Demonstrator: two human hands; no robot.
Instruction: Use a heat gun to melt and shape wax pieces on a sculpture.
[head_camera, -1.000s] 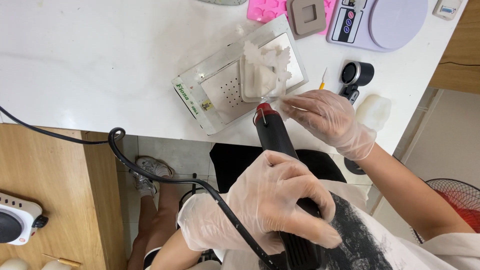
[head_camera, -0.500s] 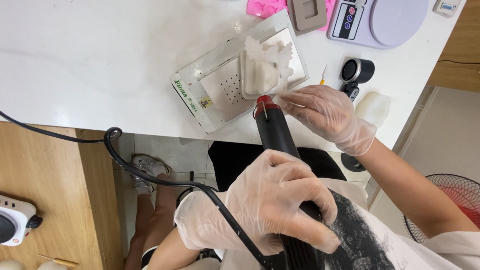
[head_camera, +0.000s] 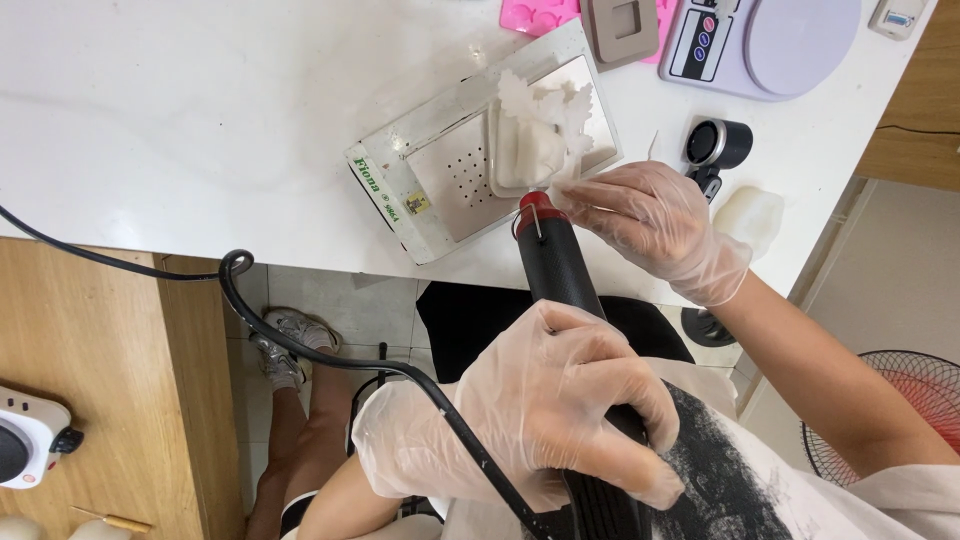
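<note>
The left hand (head_camera: 565, 400), in a thin clear glove, wraps all its fingers tight around the ribbed grip of a long black heat gun with a red-ringed nozzle (head_camera: 555, 262). Its black cord (head_camera: 330, 350) loops away to the left, off the table edge. The gun's long axis runs up and slightly left, away from the body, and the nozzle tip stops just short of a white, frilly-edged moulded piece (head_camera: 535, 130).

That piece sits in a shallow white rectangular tray (head_camera: 590, 150), which rests on a flat, perforated white machine base (head_camera: 440, 190) on the white tabletop (head_camera: 200, 100). The right hand (head_camera: 650, 225), also gloved, is the nearer hand: it lies just right of the nozzle, fingers drawn narrow, pinching at the piece's lower right edge. Whether it grips the piece itself or a clear film over it is hard to tell. The piece looks pale, waxy and jagged at its upper rim.

Further back lie a pink silicone mould (head_camera: 540, 14), a lilac kitchen scale (head_camera: 770, 40) and a small black cylinder (head_camera: 715, 145).
</note>
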